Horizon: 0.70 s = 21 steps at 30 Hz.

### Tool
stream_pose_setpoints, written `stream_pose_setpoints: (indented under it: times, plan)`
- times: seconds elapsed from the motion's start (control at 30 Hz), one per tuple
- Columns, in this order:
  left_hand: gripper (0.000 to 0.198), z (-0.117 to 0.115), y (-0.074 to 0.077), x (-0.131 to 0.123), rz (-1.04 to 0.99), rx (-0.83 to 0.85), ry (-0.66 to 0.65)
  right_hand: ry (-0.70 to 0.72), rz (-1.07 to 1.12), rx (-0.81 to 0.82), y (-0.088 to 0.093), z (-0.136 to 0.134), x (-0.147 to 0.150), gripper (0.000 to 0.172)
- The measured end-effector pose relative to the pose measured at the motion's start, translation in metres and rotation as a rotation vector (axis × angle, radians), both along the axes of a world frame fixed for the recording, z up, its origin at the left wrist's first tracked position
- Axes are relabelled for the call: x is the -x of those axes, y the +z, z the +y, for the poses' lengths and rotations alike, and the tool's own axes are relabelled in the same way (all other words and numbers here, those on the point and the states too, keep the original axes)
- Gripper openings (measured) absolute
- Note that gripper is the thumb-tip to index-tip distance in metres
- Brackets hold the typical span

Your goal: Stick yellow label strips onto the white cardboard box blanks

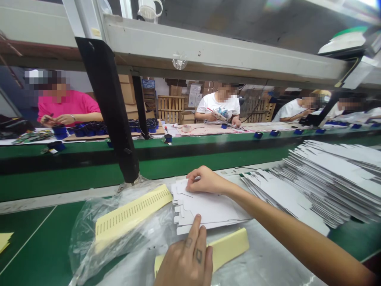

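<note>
A folded-flat white carton lies in front of me with its tabbed end to the left. My right hand reaches in from the right over its far edge, fingers curled and pinching near the far left corner. Close to the camera, my left hand has its index and middle fingers stretched out, tips on the carton's near edge. A plain yellow strip sits partly hidden behind my left hand. Left of the carton, a yellow label sheet with rows of small dark print lies on a clear plastic bag.
Stacks of flat white cartons spread along the right. A black post rises beyond the bag, below a shelf beam. Past it runs a green conveyor carrying blue parts, with several co-workers on the far side.
</note>
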<state>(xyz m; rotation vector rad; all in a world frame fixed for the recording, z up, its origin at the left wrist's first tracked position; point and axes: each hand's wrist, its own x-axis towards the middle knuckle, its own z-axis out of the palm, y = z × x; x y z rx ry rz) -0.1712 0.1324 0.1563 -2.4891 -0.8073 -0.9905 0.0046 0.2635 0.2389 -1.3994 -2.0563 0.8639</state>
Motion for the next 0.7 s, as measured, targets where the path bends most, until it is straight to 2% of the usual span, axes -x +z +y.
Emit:
stream_pose_setpoints:
  times: [0.13, 0.23, 0.27, 0.4, 0.57, 0.7]
  plan:
    - [0.034, 0.001, -0.004, -0.001, 0.02, -0.018, 0.046, -0.047, 0.015, -0.038, -0.005, 0.007, 0.003, 0.011]
    - [0.034, 0.002, -0.006, -0.001, 0.023, -0.021, 0.067, -0.074, 0.032, -0.067, -0.006, 0.008, 0.001, 0.04]
    - [0.034, 0.002, -0.006, -0.001, 0.021, -0.024, 0.065, -0.081, 0.026, -0.078, -0.005, 0.007, -0.002, 0.043]
    - [0.035, 0.002, -0.006, -0.001, 0.028, -0.028, 0.063, -0.109, -0.061, -0.093, 0.002, 0.0, -0.014, 0.024]
    - [0.032, 0.003, -0.005, -0.002, 0.011, -0.084, 0.058, -0.13, -0.053, -0.137, 0.012, -0.005, -0.019, 0.017]
    - [0.026, 0.002, 0.003, -0.003, -0.031, -0.117, 0.031, -0.189, 0.037, -0.198, 0.037, -0.012, -0.025, 0.018]
